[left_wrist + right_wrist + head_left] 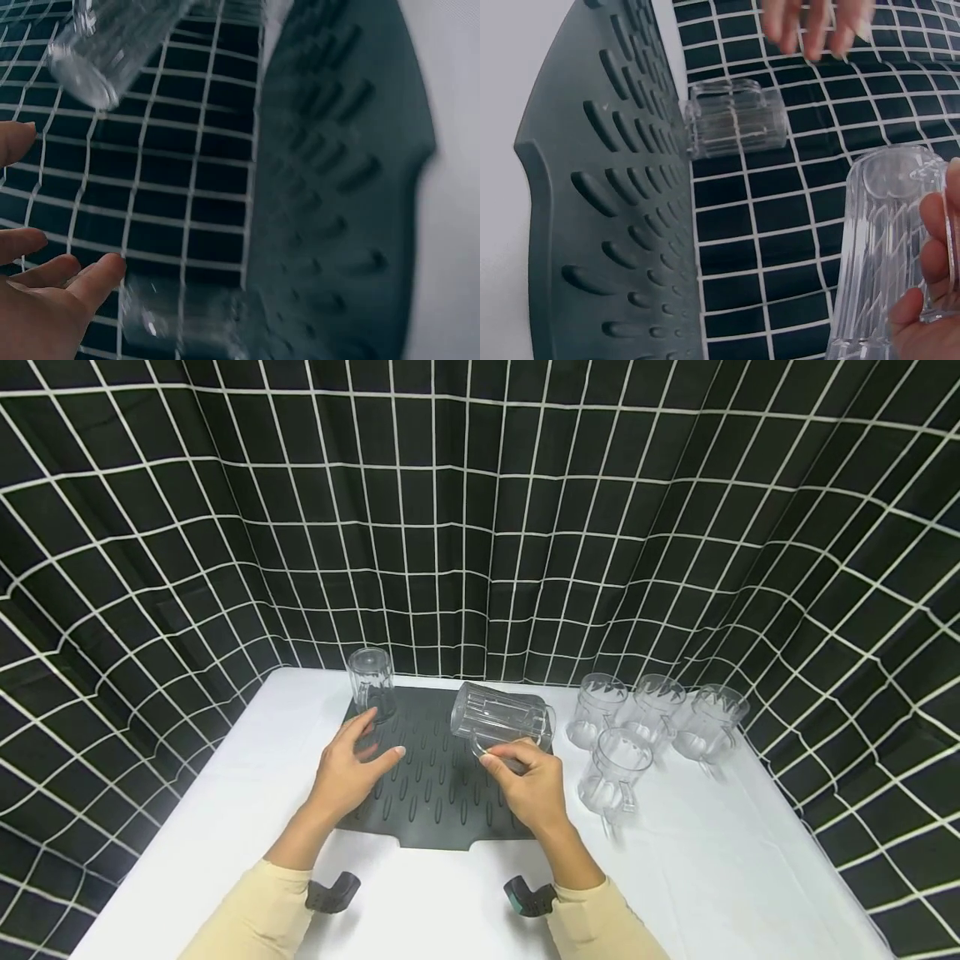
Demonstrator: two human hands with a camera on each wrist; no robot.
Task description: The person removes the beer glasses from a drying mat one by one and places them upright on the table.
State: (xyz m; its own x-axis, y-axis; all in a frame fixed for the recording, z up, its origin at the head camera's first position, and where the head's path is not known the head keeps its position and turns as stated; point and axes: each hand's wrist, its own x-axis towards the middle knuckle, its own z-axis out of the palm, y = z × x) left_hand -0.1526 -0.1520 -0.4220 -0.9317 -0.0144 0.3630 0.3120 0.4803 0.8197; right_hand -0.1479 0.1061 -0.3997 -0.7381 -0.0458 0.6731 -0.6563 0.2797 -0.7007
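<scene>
My right hand (pixel 528 781) grips the handle of a clear ribbed mug (pixel 498 714), which lies tilted on its side in the air above the dark drying mat (pixel 442 818). In the right wrist view, fingers curl round that handle beside the fluted mug (pixel 881 247). My left hand (pixel 348 772) is held apart from it with thumb and fingers spread, and holds nothing. Just beyond its fingertips a second clear mug (pixel 371 681) stands at the mat's back left corner; the left wrist view shows this mug (pixel 187 319) blurred.
Several more clear mugs (pixel 615 768) stand grouped on the white table (pixel 735 860) to the right of the mat. A black cloth with a white grid (pixel 465 527) hangs behind and along both sides.
</scene>
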